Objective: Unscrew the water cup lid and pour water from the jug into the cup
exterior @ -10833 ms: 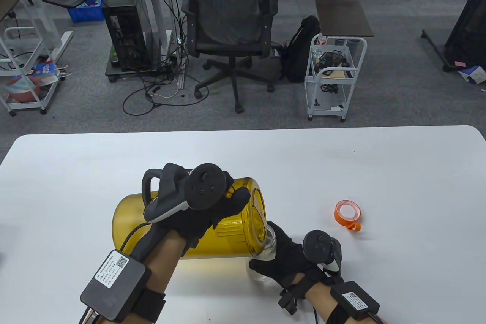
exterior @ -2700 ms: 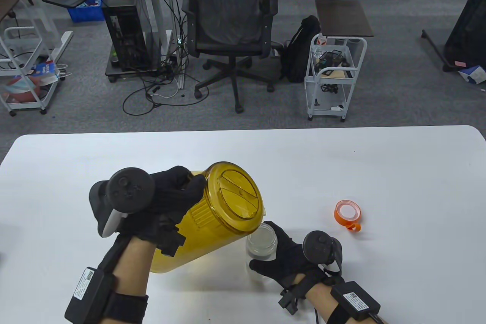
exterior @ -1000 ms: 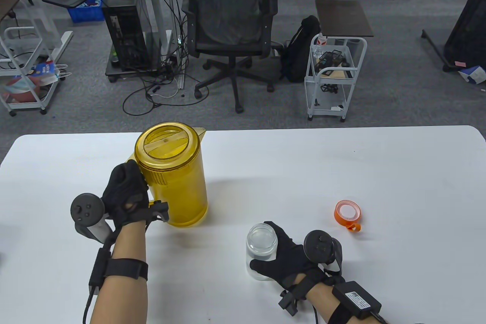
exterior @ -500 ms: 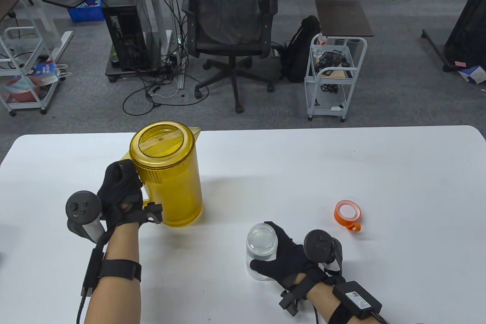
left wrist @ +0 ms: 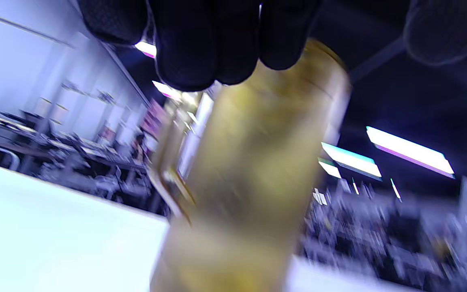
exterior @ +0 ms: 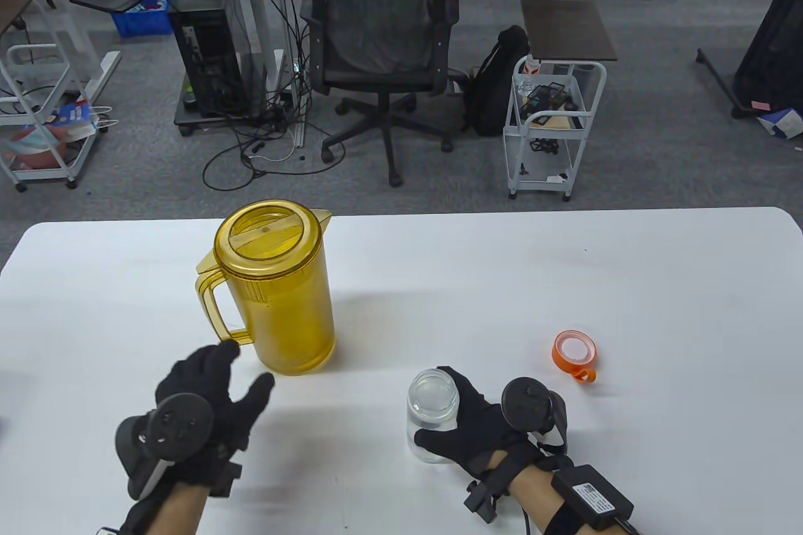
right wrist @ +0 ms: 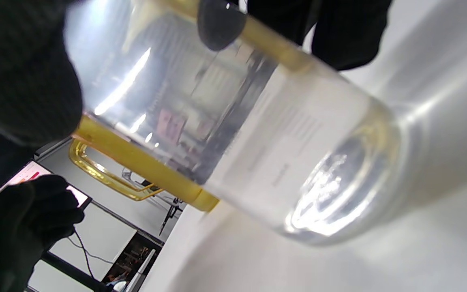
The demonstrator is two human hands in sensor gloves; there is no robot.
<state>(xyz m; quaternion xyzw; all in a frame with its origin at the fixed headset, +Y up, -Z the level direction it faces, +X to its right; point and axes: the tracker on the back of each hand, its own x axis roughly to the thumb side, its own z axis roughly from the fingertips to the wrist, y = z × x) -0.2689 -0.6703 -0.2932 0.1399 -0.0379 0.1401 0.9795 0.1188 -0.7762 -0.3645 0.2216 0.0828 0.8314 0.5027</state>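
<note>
open: bare table (exterior: 564, 271) right | blocks: jug (exterior: 276, 290) far-left; cup (exterior: 431, 413); lid (exterior: 574, 354)

Table view: bright, even overhead light, sharp; soft shadows on the table (exterior: 564, 284), slight wide-angle bending at edges. Left wrist view: heavy motion blur, jug (left wrist: 253, 174) smeared, ceiling lights streaked w/ purple fringing, bkgd dim. Right wrist view: glare spots on the cup (right wrist: 290, 162), tabletop washed out.

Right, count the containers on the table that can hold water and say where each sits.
2. The yellow jug stands upright at the table's left, free of the left hand. The clear cup stands near the front edge, gripped by the right hand.
</note>
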